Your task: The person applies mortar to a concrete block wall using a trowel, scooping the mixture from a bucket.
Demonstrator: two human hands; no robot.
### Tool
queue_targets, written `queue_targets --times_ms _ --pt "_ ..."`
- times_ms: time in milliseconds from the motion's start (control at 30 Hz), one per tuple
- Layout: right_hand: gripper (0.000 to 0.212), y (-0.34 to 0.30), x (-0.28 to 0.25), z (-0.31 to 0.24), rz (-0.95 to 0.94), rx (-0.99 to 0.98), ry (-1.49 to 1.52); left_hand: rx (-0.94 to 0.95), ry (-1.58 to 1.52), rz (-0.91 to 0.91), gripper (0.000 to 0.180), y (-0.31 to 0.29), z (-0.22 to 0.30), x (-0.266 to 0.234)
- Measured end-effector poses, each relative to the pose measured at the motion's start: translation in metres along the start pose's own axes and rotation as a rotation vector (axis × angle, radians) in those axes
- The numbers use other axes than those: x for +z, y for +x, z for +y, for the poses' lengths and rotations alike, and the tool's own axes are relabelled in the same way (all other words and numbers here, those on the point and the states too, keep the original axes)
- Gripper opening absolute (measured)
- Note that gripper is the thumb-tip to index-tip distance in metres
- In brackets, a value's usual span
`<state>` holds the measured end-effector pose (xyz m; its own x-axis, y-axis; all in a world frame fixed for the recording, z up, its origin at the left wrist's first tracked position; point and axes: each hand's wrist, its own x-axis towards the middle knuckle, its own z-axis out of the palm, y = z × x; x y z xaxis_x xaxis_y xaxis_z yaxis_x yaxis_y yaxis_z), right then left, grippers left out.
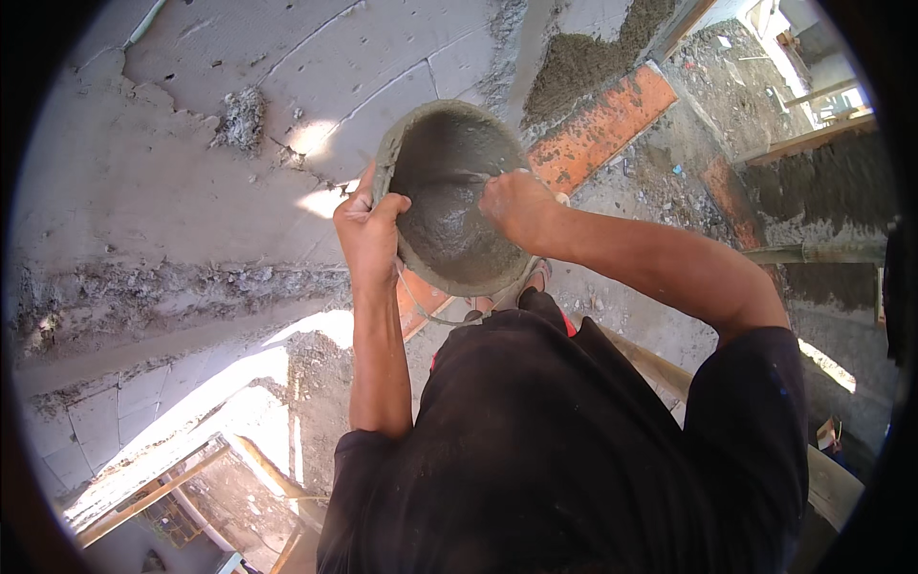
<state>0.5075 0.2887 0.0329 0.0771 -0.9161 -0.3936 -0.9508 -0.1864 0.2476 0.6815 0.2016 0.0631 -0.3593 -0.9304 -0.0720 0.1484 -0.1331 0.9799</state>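
Observation:
A round bucket (385, 158) coated in grey mortar is held up in front of me, its mouth tilted toward me. Wet grey mortar (445, 234) lies inside it. My left hand (368, 225) grips the bucket's left rim, thumb over the edge and fingers around the outside. Inside the mouth, toward the right, my right hand (521, 206) is closed around a thin mortar-smeared tool (469, 177). Only a narrow edge of that tool shows, so its kind is unclear. The bucket's thin handle (421, 311) hangs loose below the rim.
A block wall (382, 57) partly plastered in grey rises ahead and left. An orange mortar-spattered plank (602, 129) extends behind the bucket to the right. Rubble (736, 86) covers ground at the far right. A timber frame (153, 497) stands at the lower left.

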Motion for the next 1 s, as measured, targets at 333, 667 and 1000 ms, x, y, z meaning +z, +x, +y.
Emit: queue_targets --times_ms 333,667,1000 --pt "0.015 -0.025 -0.038 0.012 0.008 -0.026 0.196 -0.032 0.03 0.003 0.056 -0.006 -0.004 -0.017" --pt "0.026 -0.021 -0.02 0.053 -0.009 0.007 -0.032 0.025 0.067 -0.134 0.055 -0.01 0.045 0.01" --pt "0.053 -0.031 0.031 -0.024 -0.509 -0.202 0.972 -0.164 0.075 -0.202 0.054 -0.014 0.018 -0.011"
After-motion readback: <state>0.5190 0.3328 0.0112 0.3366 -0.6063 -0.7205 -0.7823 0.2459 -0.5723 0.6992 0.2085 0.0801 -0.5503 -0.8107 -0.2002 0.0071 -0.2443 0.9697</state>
